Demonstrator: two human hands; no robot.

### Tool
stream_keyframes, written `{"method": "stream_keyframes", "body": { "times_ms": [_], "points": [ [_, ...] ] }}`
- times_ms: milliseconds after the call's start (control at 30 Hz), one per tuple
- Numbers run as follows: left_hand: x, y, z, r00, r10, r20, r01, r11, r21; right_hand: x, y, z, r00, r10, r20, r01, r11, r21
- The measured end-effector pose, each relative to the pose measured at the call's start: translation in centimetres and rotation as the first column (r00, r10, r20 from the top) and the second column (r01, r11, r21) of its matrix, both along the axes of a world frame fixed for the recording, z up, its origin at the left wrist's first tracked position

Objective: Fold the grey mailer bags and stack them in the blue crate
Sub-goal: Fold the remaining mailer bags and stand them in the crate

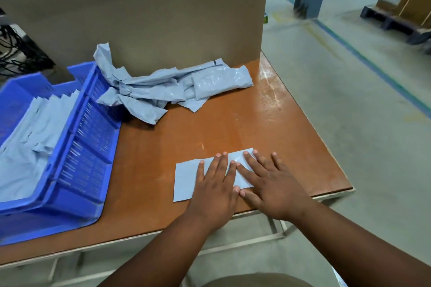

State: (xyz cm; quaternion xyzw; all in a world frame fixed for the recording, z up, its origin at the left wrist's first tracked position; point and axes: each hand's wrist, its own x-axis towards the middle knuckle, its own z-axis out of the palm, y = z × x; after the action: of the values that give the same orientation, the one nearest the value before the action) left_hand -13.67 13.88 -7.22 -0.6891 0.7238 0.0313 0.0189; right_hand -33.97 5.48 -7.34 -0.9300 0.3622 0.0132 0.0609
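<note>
A flat, folded grey plastic mailer bag (pixel 186 179) lies on the glossy brown wooden tabletop (pixel 279 123), near its front edge. Both hands press on it with straight, spread fingers; nothing is gripped. The left hand (pixel 215 190) lies flat over the middle of the folded bag, its fingers (pixel 220 161) pointing away from the person. The right hand (pixel 271 187) lies just beside it and covers the right end of the bag, and part of this hand rests on the bare tabletop. The two hands touch each other at the thumbs.

Farther back on the tabletop is a loose pile of crumpled grey mailer bags (pixel 168 86), which leans against a tall brown cardboard panel (pixel 151 14). On the left side stands the blue plastic crate (pixel 86 147) with slotted walls. Inside it folded grey bags (pixel 39 128) lie in an overlapping row. To the right of the tabletop the grey concrete floor (pixel 361 100) shows painted lines.
</note>
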Motion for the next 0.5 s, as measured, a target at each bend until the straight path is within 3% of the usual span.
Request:
{"method": "stream_keyframes", "body": {
  "times_ms": [167,400,500],
  "points": [
    [3.4,2.9,1.0,0.996,0.086,0.014,-0.086,0.996,-0.020,0.6,-0.1,1.3,0.997,-0.025,0.069,0.021,0.998,0.059],
    [8.5,4.4,-0.4,0.998,0.052,-0.044,-0.053,0.998,-0.030,8.0,0.1,1.7,0.976,0.178,0.126,-0.184,0.982,0.041],
    [8.5,4.2,-0.5,0.999,0.043,-0.018,-0.044,0.999,-0.028,8.8,0.6,-0.3,0.979,0.185,0.086,-0.187,0.982,0.020]
  ]
}}
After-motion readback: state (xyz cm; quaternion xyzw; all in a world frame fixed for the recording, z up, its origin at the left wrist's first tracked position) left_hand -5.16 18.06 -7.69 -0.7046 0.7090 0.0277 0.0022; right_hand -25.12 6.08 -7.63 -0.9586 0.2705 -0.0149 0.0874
